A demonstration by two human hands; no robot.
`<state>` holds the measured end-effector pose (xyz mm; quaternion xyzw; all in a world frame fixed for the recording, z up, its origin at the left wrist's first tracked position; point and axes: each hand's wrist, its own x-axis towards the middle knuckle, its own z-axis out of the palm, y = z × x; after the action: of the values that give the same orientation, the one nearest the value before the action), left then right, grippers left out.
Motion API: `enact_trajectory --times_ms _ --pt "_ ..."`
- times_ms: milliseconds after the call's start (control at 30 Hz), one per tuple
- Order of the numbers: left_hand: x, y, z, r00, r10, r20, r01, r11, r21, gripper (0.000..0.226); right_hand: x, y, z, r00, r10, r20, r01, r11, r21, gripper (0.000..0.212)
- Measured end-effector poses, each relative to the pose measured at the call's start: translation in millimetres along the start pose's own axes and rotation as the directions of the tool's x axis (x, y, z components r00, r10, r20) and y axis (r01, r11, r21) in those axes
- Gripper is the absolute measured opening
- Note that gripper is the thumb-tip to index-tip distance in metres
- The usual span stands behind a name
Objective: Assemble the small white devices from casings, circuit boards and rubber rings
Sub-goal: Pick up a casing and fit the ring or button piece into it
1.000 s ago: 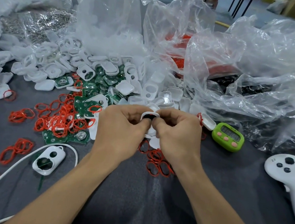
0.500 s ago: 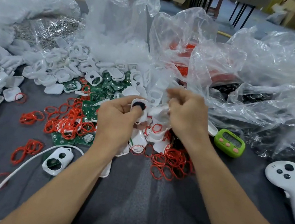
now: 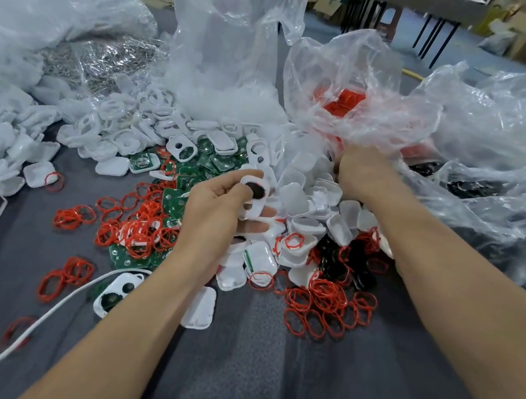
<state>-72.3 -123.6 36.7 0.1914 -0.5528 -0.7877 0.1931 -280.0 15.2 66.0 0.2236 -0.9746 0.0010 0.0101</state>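
- Left hand (image 3: 215, 216) is gripping a white casing (image 3: 252, 199) between thumb and fingers, holding it just above the parts heap. A black button is showing in the casing's upper opening.
- Right hand (image 3: 364, 176) is reaching forward, well apart from the left, at the edge of a clear bag (image 3: 356, 77) with red stuff inside. Its fingers are hiding behind the back of the hand and the plastic, so I cannot tell if it is holding anything.
- White shells (image 3: 309, 199) are lying in a pile between the two hands and spreading left along the table.
- Green boards (image 3: 190, 177) are lying mixed in with the shells, left of the held casing.
- Red rings (image 3: 324, 306) are lying in a loose heap by the right forearm, with more scattered left of the left hand.
- Black parts (image 3: 344, 261) are sitting among the rings, just behind that heap.
- One white device (image 3: 116, 292) with two dark openings is lying flat beside the left forearm, with a white cable (image 3: 34, 326) running past it.
- Grey table (image 3: 262, 385) is carrying everything.
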Motion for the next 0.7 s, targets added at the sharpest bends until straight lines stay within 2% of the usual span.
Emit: enact_trajectory --times_ms 67,200,333,467,567,600,633,700 --pt "-0.7 1.2 -0.9 0.999 -0.031 0.028 0.032 0.999 -0.043 0.029 -2.8 4.0 1.1 0.998 0.019 -0.067 -0.019 1.0 0.001 0.029" --pt "-0.9 4.1 -0.3 0.992 -0.084 0.091 0.095 0.986 -0.134 0.031 -11.6 10.0 8.1 0.974 0.118 -0.194 -0.083 0.98 0.181 0.027" --pt "-1.5 5.0 0.8 0.979 -0.134 0.153 0.172 0.946 -0.274 0.035 -17.9 8.6 12.2 0.949 0.14 -0.284 -0.072 0.969 0.235 0.029" --pt "-3.8 6.4 1.0 0.968 -0.142 0.208 0.203 0.928 -0.312 0.04 -22.3 7.9 9.6 0.941 0.126 -0.313 -0.057 0.973 0.222 0.036" --pt "-3.8 8.3 0.9 0.963 -0.157 0.218 0.221 0.924 -0.311 0.037 -31.1 8.0 -1.8 0.897 0.153 -0.415 0.01 0.931 0.366 0.022" --pt "-3.8 8.7 0.9 0.962 -0.16 0.221 0.226 0.923 -0.312 0.034 -37.9 7.4 -7.0 0.88 0.168 -0.443 0.068 0.88 0.469 0.017" --pt "-3.8 8.9 1.1 0.96 -0.162 0.229 0.231 0.919 -0.319 0.031 -48.0 5.2 -11.8 0.87 0.207 -0.447 0.132 0.777 0.616 0.014" --pt "-4.8 8.5 2.1 0.949 -0.17 0.266 0.259 0.899 -0.353 0.027 -77.4 -4.5 -15.4 0.877 0.302 -0.374 0.209 0.46 0.863 0.014"
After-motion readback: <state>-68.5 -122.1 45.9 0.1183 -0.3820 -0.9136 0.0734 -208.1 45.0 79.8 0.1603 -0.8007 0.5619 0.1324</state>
